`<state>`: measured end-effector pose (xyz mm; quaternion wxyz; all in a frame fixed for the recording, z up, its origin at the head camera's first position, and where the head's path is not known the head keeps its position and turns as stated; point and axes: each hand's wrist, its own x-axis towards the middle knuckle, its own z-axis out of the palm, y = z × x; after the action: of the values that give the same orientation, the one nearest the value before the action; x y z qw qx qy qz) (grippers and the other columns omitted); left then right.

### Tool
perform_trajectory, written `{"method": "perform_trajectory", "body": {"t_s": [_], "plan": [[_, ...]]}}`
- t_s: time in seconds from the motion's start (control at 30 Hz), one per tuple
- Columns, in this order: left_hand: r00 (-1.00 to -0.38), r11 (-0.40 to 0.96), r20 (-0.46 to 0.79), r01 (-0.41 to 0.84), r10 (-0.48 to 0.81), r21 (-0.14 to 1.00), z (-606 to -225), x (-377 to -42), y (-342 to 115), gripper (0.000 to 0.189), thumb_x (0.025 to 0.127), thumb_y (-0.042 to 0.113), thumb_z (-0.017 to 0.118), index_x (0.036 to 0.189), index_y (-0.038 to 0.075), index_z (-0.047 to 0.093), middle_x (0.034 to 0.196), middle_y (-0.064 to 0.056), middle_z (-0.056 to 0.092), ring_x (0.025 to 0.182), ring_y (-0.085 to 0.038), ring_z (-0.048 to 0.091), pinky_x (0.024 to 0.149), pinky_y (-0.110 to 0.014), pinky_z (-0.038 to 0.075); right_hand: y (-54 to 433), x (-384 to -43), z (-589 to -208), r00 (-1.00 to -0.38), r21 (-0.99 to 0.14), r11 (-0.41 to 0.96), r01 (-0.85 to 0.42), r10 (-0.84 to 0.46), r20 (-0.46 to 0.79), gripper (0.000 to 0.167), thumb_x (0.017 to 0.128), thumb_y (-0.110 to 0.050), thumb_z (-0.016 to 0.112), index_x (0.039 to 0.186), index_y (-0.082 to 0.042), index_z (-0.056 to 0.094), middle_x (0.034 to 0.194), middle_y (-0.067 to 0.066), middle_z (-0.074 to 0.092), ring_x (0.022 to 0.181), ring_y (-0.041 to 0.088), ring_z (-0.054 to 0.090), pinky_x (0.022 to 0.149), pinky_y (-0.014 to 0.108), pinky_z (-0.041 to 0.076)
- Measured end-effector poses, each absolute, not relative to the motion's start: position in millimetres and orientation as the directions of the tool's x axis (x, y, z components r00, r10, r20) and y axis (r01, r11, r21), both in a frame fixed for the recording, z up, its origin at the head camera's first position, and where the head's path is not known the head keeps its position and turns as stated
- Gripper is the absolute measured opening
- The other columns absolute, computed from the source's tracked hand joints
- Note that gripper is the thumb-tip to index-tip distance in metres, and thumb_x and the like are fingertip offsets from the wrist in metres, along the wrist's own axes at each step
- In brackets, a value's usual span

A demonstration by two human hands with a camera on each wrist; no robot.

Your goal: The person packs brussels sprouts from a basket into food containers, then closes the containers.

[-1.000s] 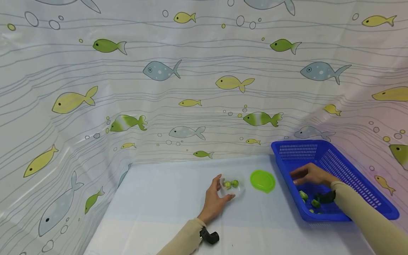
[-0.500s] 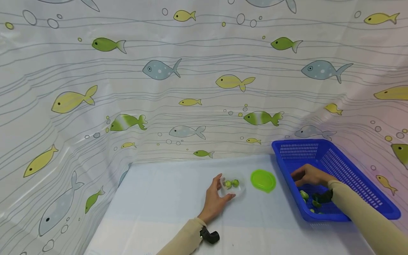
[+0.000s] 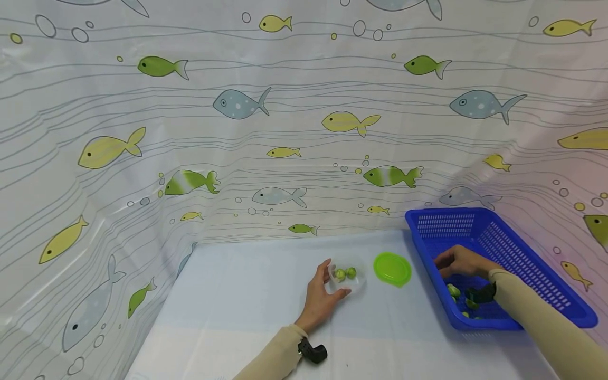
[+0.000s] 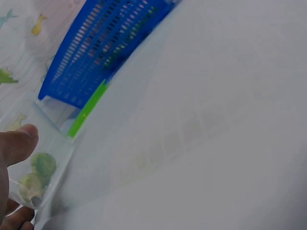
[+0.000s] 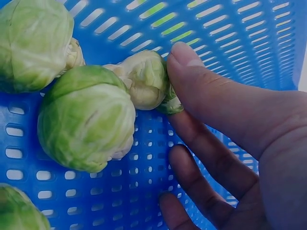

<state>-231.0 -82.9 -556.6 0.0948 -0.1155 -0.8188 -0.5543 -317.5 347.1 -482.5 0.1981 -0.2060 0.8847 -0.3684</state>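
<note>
My left hand (image 3: pixel 319 302) grips a small clear plastic container (image 3: pixel 359 284), with fingers on its far left side and thumb on the near side. Two Brussels sprouts (image 3: pixel 350 272) lie inside, also visible through the wall in the left wrist view. Inside a blue plastic basket (image 3: pixel 429 279), my right hand (image 3: pixel 467 262) is down by the left wall. The right wrist view shows its thumb and index finger pinching a small Brussels sprout (image 5: pixel 145 79), while the other fingers curl loosely. Larger sprouts (image 5: pixel 88 120) lie beside it on the perforated basket floor.
A bright green lid (image 3: pixel 392 269) lies on the white table (image 3: pixel 237 295) between container and basket. Behind and at both sides hangs a fish-patterned curtain (image 3: pixel 304 105). The basket's raised walls surround my right hand.
My right hand has lowered slightly into the basket, its fingers drawing together near the left wall. The left hand and the container have stayed in place.
</note>
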Motion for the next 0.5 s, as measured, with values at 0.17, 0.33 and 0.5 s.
{"method": "perform_trajectory", "body": {"t_s": [0.17, 0.33, 0.5], "plan": [[-0.954, 0.365, 0.286, 0.297, 0.086, 0.882, -556.6, -230.9, -83.1, 0.091, 0.086, 0.025, 0.089, 0.159, 0.004, 0.040, 0.154, -0.018, 0.057, 0.133, -0.035, 0.063, 0.113, -0.057, 0.049, 346.4, -317.6, -481.2, -0.839, -0.731, 0.650, -0.209, -0.503, -0.208, 0.037, 0.090, -0.014, 0.083, 0.119, 0.007, 0.075, 0.112, 0.017, 0.079, 0.101, 0.026, 0.075, 0.089, 0.045, 0.063], [-0.953, 0.374, 0.292, 0.303, 0.088, 0.876, -556.5, -230.4, -83.4, 0.091, 0.086, 0.025, 0.089, 0.159, 0.003, 0.040, 0.153, -0.018, 0.057, 0.132, -0.034, 0.064, 0.112, -0.056, 0.050, 344.4, -316.9, -478.9, -0.851, -0.716, 0.673, -0.183, -0.473, -0.227, 0.034, 0.090, -0.011, 0.082, 0.117, 0.008, 0.074, 0.110, 0.015, 0.079, 0.100, 0.025, 0.074, 0.091, 0.050, 0.062], [-0.953, 0.376, 0.288, 0.300, 0.090, 0.877, -557.3, -230.6, -83.7, 0.092, 0.085, 0.024, 0.089, 0.159, 0.003, 0.039, 0.155, -0.018, 0.056, 0.133, -0.034, 0.064, 0.113, -0.055, 0.049, 344.6, -316.9, -478.5, -0.857, -0.702, 0.692, -0.166, -0.454, -0.245, 0.036, 0.090, -0.011, 0.081, 0.119, 0.009, 0.073, 0.111, 0.015, 0.078, 0.102, 0.026, 0.074, 0.093, 0.051, 0.061]]}}
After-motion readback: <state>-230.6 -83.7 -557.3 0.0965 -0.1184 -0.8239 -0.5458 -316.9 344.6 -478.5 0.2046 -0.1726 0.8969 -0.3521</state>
